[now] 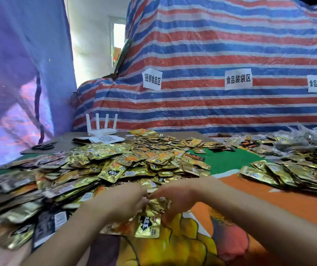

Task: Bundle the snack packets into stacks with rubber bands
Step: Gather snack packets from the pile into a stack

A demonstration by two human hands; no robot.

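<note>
Striped tarp (221, 54) hangs behind the heap of snack packets (115, 166). Just in front of the heap, left hand (123, 202) and right hand (174, 198) meet, curled fingers pinching a gold packet stack (150, 223) from both sides.

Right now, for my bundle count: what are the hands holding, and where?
The left hand and right hand pinch a small gold packet stack at its far end.
</note>
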